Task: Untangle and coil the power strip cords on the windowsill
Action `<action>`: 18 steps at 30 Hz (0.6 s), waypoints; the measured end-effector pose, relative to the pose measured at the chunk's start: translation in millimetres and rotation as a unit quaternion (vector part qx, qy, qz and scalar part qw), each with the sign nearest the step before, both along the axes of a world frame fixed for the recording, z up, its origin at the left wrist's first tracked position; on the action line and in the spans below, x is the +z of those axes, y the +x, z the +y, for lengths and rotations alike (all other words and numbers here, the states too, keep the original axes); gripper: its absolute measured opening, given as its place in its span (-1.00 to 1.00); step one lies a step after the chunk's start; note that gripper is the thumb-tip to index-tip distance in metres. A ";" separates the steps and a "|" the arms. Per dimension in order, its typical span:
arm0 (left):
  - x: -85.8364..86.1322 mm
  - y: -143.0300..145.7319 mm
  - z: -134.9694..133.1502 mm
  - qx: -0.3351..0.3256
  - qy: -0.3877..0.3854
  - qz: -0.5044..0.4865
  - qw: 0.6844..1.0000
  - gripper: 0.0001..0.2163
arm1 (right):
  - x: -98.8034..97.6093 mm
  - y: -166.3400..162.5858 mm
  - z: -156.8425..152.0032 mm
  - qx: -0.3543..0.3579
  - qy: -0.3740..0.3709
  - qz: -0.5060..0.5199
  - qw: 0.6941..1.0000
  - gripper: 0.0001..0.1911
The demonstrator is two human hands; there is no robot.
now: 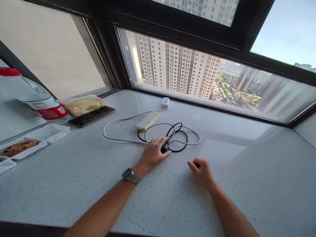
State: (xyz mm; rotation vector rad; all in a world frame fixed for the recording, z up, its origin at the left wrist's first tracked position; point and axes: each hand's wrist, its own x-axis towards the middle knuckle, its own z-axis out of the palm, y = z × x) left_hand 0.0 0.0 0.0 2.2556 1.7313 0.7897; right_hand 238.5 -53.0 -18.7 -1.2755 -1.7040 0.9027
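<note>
The left hand (155, 151), a watch (127, 173) at its wrist, was closed round a black plug (165, 146), thumb and fingers on either side, partly hiding it. The right hand (200, 169), at 4 o'clock from it, was curled into a loose fist, with nothing visible in its grip.

From the left hand, the black cord (187, 141) looped at 2 o'clock, tangled with a white cord (123, 141). A white power strip (148, 121) lay near, between 11 and 12 o'clock, and a small white block (165, 103) past it, towards 12.

The likeliest trouble was a snag: where the cords crossed, a tug on one could have tightened the tangle or dragged the strip across the table (158, 200). The wide white bend at 10 o'clock, pulled that way, might have caught the phone (92, 116), just short of the bottle (53, 111).
</note>
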 end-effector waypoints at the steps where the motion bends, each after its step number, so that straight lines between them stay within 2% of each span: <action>1: -1.0 1.3 -0.3 -0.001 0.001 0.011 1.000 -0.48 | 0.3 0.1 -0.1 0.001 0.000 -0.001 1.000 -0.55; 7: -2.1 3.9 -1.5 -0.002 0.019 0.019 1.000 -0.52 | -1.7 0.7 0.5 0.005 -0.001 0.001 1.000 -0.56; 13: 0.2 5.1 -2.2 0.032 0.071 0.000 0.997 -0.59 | -7.5 0.2 3.9 -0.005 -0.005 0.007 1.000 -0.55; 18: 8.5 9.9 -5.0 0.070 0.072 0.051 0.994 -0.68 | -5.9 2.1 4.3 0.001 0.003 -0.006 1.000 -0.55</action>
